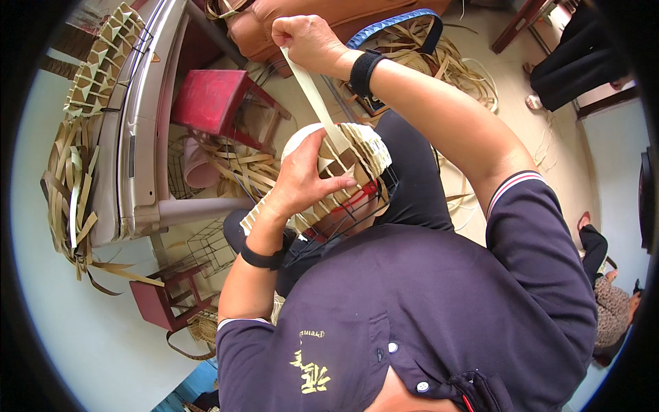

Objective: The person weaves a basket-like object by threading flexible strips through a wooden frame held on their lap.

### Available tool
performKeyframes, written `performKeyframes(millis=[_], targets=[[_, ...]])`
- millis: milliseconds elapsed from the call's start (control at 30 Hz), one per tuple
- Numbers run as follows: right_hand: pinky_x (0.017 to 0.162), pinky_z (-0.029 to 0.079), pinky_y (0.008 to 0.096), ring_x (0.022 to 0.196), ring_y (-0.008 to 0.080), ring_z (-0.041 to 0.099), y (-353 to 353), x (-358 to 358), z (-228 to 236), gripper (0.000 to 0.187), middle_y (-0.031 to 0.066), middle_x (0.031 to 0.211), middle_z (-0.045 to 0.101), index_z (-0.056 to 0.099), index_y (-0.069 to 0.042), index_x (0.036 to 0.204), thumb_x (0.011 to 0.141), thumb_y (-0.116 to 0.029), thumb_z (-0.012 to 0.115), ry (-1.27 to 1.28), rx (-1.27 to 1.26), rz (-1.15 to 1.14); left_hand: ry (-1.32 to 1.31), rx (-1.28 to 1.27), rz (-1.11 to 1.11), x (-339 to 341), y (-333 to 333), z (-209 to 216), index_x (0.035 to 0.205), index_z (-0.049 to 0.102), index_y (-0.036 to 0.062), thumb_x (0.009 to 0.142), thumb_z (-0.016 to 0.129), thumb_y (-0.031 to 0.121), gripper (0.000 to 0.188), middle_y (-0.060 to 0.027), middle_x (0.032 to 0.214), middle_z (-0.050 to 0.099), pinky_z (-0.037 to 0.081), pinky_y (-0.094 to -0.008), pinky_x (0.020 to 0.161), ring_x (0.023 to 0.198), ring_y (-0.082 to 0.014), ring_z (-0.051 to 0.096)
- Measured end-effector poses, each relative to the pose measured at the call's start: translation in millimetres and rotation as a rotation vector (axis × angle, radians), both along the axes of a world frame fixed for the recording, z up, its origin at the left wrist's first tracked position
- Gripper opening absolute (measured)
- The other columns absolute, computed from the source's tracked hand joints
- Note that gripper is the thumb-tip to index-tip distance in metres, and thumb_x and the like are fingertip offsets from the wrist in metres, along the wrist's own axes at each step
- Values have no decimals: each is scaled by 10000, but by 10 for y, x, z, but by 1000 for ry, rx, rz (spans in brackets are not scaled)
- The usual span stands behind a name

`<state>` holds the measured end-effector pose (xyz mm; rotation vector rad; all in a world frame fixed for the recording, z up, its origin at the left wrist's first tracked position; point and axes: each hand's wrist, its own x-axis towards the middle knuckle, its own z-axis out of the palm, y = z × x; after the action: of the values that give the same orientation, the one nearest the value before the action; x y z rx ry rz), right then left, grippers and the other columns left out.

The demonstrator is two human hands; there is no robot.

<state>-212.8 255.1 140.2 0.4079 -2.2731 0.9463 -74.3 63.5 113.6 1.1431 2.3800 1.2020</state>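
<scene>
On my lap rests a partly woven basket (364, 147), made of pale and tan flat strips on a dark wire frame; something red shows inside it. My left hand (302, 180) grips the weave from the left, its thumb lying across the strips and its other fingers partly hidden. A long cream strip (307, 88) runs from the basket up to my right hand (305, 42). That hand is raised well above the basket, fingers closed on the strip's upper end, and the strip looks taut. Black bands circle both my wrists.
A red stool (209, 103) stands ahead to the left, beside a pink bin (199, 168). Loose strips (72, 185) hang over the grey table (141, 137) on the left. More strips (456, 65) lie on the floor ahead, near a blue handle (391, 24). Other people are at right.
</scene>
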Motion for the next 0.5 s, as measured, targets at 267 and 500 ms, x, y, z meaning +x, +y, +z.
performKeyframes(millis=[267, 500], targets=[[715, 535, 400, 768, 326, 670, 162, 167, 236, 65, 140, 782, 673, 678, -75, 867, 832, -60, 625, -30, -141, 30, -197, 108, 110, -75, 48, -137, 1265, 596, -28, 962, 705, 136, 362, -43, 1018, 713, 527, -251, 771, 864, -74, 635], [745, 535, 222, 823, 85, 654, 479, 618, 958, 139, 29, 886, 694, 659, -53, 1108, 974, -27, 634, -81, -272, 365, -519, 216, 48, -60, -211, 540, 1163, 680, -49, 980, 661, 55, 212, -14, 999, 729, 514, -232, 788, 903, -43, 611]])
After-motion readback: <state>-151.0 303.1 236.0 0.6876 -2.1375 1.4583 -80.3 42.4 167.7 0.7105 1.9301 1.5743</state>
